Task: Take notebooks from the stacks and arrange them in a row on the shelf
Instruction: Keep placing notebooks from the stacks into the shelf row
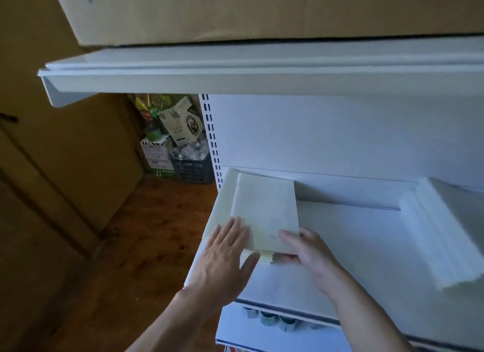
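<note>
Head camera looks down, close over the shelf [353,246] (single view)

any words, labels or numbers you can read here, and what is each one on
No text here can be read.
Dark print on the cardboard box: cut off by the top edge and blurred.
Round logo and print on the packet: too small.
Labels on the white carton: blurred.
Faint blue mark on the notebook: not legible.
</note>
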The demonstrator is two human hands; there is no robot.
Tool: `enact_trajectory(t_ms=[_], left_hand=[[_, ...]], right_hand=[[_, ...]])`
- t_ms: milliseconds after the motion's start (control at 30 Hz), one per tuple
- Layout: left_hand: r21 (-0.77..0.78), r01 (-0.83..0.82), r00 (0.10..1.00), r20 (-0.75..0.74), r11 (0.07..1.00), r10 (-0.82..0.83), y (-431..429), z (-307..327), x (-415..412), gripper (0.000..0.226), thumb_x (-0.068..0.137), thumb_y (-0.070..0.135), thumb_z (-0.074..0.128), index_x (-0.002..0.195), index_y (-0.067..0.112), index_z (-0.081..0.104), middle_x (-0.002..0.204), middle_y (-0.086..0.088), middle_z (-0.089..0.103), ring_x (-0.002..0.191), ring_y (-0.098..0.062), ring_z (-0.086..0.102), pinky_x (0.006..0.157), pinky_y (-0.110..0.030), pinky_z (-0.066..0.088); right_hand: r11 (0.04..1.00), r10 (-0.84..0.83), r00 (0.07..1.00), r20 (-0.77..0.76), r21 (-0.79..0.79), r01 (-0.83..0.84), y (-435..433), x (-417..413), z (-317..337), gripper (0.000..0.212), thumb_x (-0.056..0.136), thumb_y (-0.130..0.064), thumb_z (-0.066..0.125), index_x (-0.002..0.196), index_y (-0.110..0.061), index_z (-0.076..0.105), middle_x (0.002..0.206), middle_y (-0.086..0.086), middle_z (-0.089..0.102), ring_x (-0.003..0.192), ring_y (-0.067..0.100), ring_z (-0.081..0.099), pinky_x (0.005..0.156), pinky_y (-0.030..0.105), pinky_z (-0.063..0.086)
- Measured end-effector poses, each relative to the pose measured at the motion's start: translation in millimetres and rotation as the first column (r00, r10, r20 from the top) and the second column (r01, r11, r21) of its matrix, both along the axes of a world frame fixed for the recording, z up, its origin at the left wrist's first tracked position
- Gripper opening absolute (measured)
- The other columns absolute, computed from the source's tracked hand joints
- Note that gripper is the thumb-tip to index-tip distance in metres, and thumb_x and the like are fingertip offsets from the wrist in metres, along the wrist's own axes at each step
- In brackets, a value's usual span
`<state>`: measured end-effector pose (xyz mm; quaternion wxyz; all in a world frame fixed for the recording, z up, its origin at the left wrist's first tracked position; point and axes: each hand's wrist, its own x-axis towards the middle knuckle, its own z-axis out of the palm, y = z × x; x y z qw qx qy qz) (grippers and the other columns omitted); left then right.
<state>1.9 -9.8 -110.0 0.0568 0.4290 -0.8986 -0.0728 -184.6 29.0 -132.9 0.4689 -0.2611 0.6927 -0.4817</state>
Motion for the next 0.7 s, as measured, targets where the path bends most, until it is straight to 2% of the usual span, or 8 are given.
enact_trajectory(t_ms=[67, 133, 233, 433, 500, 600, 633, 700], left_hand=[[-0.023, 0.005, 0.999, -0.032, 1.000, -0.006, -10, 2, 5, 0.077, 0.092, 0.065, 0.003, 0.155, 0.023, 0.005, 0.161, 0.007, -0.006, 0.145, -0.004, -0.016, 0.110, -0.021, -0.021], [-0.026, -0.047, 0.999, -0.023, 0.999, 0.046, -22, 4, 11, 0.081, 0.090, 0.066, -0.001, 0.155, 0.017, 0.000, 0.162, 0.002, -0.008, 0.146, -0.009, -0.017, 0.113, -0.026, -0.019], [0.052, -0.077, 0.997, 0.033, 0.996, 0.075, -30, 9, 14, 0.073, 0.099, 0.056, 0.014, 0.154, 0.012, -0.005, 0.162, -0.002, -0.009, 0.147, -0.014, -0.016, 0.119, -0.032, -0.013], [0.104, 0.110, 0.994, -0.029, 0.989, -0.107, -16, 5, 5, 0.070, 0.101, 0.051, 0.024, 0.155, 0.016, -0.004, 0.162, 0.005, -0.004, 0.147, -0.007, -0.011, 0.116, -0.026, -0.016], [0.184, 0.115, 0.989, -0.110, 0.976, -0.096, -15, 5, 2, 0.070, 0.100, 0.050, 0.031, 0.155, 0.020, 0.000, 0.162, 0.008, 0.001, 0.149, -0.009, -0.003, 0.121, -0.029, -0.003], [0.376, 0.052, 0.948, -0.311, 0.925, 0.073, -26, 11, -6, 0.055, 0.097, 0.043, 0.046, 0.144, 0.022, 0.025, 0.141, 0.010, 0.041, 0.135, -0.019, 0.040, 0.111, -0.033, 0.037], [0.435, 0.029, 0.933, -0.336, 0.900, 0.133, -29, 15, -10, 0.053, 0.096, 0.041, 0.049, 0.140, 0.022, 0.027, 0.134, 0.012, 0.043, 0.127, -0.019, 0.047, 0.106, -0.033, 0.042], [0.536, 0.000, 0.900, -0.367, 0.844, 0.233, -35, 23, -20, 0.057, 0.095, 0.041, 0.052, 0.143, 0.022, 0.027, 0.146, 0.003, 0.041, 0.126, -0.021, 0.048, 0.103, -0.037, 0.046]], right_hand=[[0.999, -0.048, 0.997, 0.061, -0.024, 0.049, 5, 3, 0, 0.015, 0.089, -0.020, 0.066, 0.098, -0.008, 0.068, 0.101, 0.010, 0.073, 0.089, 0.023, 0.070, 0.082, 0.039, 0.058], [0.997, -0.068, 0.994, 0.081, -0.027, 0.071, 9, 7, 1, 0.013, 0.091, -0.017, 0.063, 0.100, -0.009, 0.067, 0.101, 0.007, 0.074, 0.090, 0.022, 0.069, 0.080, 0.036, 0.058], [0.993, -0.102, 0.990, 0.096, -0.048, 0.107, 10, 12, 6, 0.009, 0.092, -0.014, 0.062, 0.098, -0.010, 0.067, 0.098, 0.005, 0.074, 0.088, 0.020, 0.068, 0.074, 0.033, 0.057], [0.977, -0.187, 0.967, 0.171, -0.065, 0.201, 12, 7, 8, 0.011, 0.090, -0.009, 0.060, 0.097, -0.012, 0.068, 0.094, 0.007, 0.074, 0.087, 0.023, 0.067, 0.077, 0.035, 0.054], [0.975, -0.198, 0.961, 0.194, -0.060, 0.213, 15, 1, 6, 0.013, 0.089, -0.008, 0.062, 0.099, -0.010, 0.069, 0.094, 0.009, 0.075, 0.090, 0.027, 0.069, 0.081, 0.038, 0.055], [0.975, -0.198, 0.961, 0.192, -0.060, 0.213, 16, -4, 3, 0.013, 0.087, -0.006, 0.063, 0.098, -0.009, 0.070, 0.093, 0.007, 0.076, 0.089, 0.025, 0.069, 0.077, 0.035, 0.054], [0.975, -0.197, 0.961, 0.196, -0.063, 0.213, 15, -3, 3, 0.013, 0.087, -0.006, 0.063, 0.099, -0.009, 0.070, 0.094, 0.006, 0.076, 0.089, 0.024, 0.069, 0.077, 0.035, 0.054], [0.976, -0.188, 0.962, 0.201, -0.072, 0.205, 15, -2, 3, 0.017, 0.087, -0.005, 0.062, 0.103, -0.008, 0.069, 0.097, 0.007, 0.075, 0.091, 0.025, 0.068, 0.083, 0.037, 0.054]])
